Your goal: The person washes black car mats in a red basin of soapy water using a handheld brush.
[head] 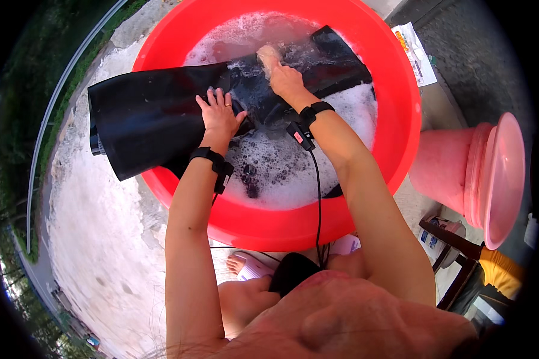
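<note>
A wide sheet of black, rubber-like material lies across the red plastic tub. Its left part is folded over and juts past the rim, while its right part rests wet in soapy water. My left hand presses flat on the sheet near the middle, fingers spread, holding nothing. Farther right, my right hand is closed around a pale wet thing against the sheet. Splashing water blurs that thing, and its exact kind cannot be told.
To the right, a pink bucket lies on its side with a pink basin at its end. A printed packet sits on a ledge. A dark wooden chair and a white pail stand lower right. Cables hang from both wristbands.
</note>
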Tool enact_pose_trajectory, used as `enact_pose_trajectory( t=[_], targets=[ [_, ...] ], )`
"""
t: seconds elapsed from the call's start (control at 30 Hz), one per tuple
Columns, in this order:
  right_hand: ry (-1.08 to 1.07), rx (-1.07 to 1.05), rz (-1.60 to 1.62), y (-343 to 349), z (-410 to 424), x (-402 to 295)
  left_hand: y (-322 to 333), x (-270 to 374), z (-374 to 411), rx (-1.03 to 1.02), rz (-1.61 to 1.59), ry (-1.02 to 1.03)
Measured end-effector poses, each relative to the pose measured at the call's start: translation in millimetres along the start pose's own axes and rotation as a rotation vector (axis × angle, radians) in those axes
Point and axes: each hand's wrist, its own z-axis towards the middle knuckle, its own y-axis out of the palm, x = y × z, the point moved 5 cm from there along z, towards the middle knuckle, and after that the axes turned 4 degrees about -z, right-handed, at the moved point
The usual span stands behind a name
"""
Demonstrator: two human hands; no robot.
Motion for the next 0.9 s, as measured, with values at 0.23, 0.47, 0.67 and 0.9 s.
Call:
enact_pose_trajectory(
  t=[0.23, 0.47, 0.67, 0.9],
  targets=[
    [0.026, -0.033, -0.229, -10, 15, 93, -6, -3, -8, -0.016, -0.038, 0.085],
    [0.278, 0.008, -0.401, -44, 44, 154, 1, -2, -6, 0.019, -0.054, 0.085],
    [0.325, 0.092, -0.317, -56, 60, 152, 8, -6, -11, -0.065, -0.019, 0.086],
    [0.245, -0.033, -0.072, 0, 19, 71, 4, -1, -2, -0.124, -0.035, 0.068]
  ],
)
